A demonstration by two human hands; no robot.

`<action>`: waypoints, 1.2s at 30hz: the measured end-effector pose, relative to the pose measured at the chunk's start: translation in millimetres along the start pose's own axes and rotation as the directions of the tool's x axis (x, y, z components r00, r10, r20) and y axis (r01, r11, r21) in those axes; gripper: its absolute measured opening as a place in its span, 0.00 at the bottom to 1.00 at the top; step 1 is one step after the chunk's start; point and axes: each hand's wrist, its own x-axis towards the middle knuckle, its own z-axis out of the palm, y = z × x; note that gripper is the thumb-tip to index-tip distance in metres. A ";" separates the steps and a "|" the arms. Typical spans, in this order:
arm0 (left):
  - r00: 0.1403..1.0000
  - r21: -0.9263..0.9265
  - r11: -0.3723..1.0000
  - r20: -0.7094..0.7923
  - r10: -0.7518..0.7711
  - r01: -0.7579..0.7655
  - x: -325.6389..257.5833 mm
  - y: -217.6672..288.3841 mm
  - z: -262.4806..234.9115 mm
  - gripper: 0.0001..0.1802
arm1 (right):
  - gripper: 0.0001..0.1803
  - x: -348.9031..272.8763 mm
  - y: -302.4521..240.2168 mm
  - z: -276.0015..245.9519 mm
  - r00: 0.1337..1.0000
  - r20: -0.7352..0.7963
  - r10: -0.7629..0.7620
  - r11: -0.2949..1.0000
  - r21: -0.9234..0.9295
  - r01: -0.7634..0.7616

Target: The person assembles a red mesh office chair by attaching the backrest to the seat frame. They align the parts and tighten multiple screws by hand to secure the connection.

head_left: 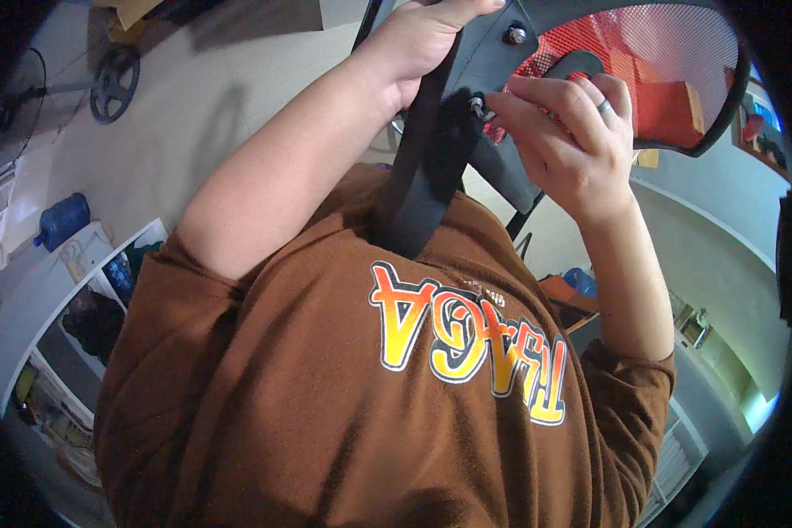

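1. Head view, right grip: the right hand point(576, 141) has thumb and forefinger drawn together at a small silver metal piece point(477, 107), which juts from the black chair part point(475, 66) just left of the fingertips; bolt or key, it is too small to tell.
2. Head view, left grip: the left hand point(418, 48) is wrapped about the black part's upper edge, fingers hidden, so I cannot tell how firmly.
3. Turning calls for keeping the silver piece square to its hole, using short finger turns, while the left grip steadies the part. The other bolt point(515, 35), above the right fingertips, is a useful guide to alignment.
4. Knuckle room looks tight: red mesh point(678, 44) sits above and right of the right grip, ending at a black rim point(737, 79).
5. Below both grips, a black strip point(414, 194) reaches the brown shirt point(326, 378), limiting downward movement; wider room lies left of the left grip, over pale floor point(264, 97).
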 end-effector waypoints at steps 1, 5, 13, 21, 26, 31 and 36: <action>1.000 -0.020 1.000 -0.006 0.003 -0.003 0.5 -0.7 0.7 0.16 | 0.17 -2.7 2.3 3.3 0.999 -0.028 -0.042 0.999 -0.013 0.041; 0.999 -0.091 0.995 0.013 -0.033 0.034 0.6 -2.0 2.9 0.16 | 0.21 -4.9 19.6 13.2 0.968 -0.128 -0.217 0.976 -0.011 0.217; 0.997 -0.042 0.997 0.055 -0.057 0.060 2.4 -4.0 -3.0 0.17 | 0.15 -6.1 21.4 22.2 0.969 -0.173 -0.174 0.984 -0.068 0.165; 0.999 -0.025 1.000 0.031 -0.017 0.018 1.6 -0.7 3.2 0.17 | 0.16 3.6 25.3 18.0 0.970 0.002 -0.245 0.959 -0.146 0.242; 1.000 -0.087 0.996 -0.018 -0.015 0.014 -1.7 -3.4 8.9 0.17 | 0.12 8.4 30.4 15.6 0.938 0.098 -0.333 0.911 -0.224 0.347; 1.000 -0.047 0.999 -0.006 -0.013 0.013 -4.6 -4.0 -0.8 0.17 | 0.11 -2.2 10.9 27.2 0.990 0.006 -0.143 0.970 -0.198 0.141; 0.998 0.007 1.000 -0.066 0.001 -0.001 -13.9 -3.5 2.6 0.18 | 0.11 -17.4 -32.2 39.2 0.964 -0.088 0.252 0.951 -0.162 -0.263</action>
